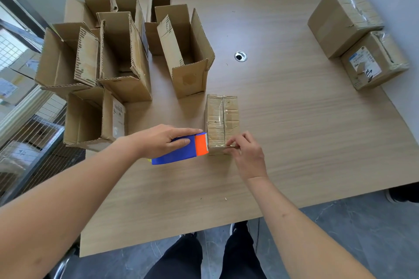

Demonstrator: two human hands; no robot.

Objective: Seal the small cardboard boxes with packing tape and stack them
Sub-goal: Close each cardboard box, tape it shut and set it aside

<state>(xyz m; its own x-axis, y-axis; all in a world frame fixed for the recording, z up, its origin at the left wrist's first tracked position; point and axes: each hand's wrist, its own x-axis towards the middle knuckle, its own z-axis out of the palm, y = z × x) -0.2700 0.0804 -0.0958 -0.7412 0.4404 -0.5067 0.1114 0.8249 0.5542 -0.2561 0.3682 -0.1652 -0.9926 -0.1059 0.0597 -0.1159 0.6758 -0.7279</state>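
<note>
- Two hands work at the near end of a closed small box (222, 123), which lies on the wooden table (294, 133) between the open cartons (118, 52) on the left and two taped boxes (359, 36) at the far right edge.
- Left hand (163, 140) grips a blue-and-orange tape dispenser (181, 149), its serrated edge touching the box's near left corner, apparently to cut or anchor a strip there.
- Right hand (246, 155) pinches at the near edge (probably pressing the clear tape end down; the tape itself is hard to make out).
- Long axis of the box runs away from the person, with the centre seam and a strip of tape lying along it.
</note>
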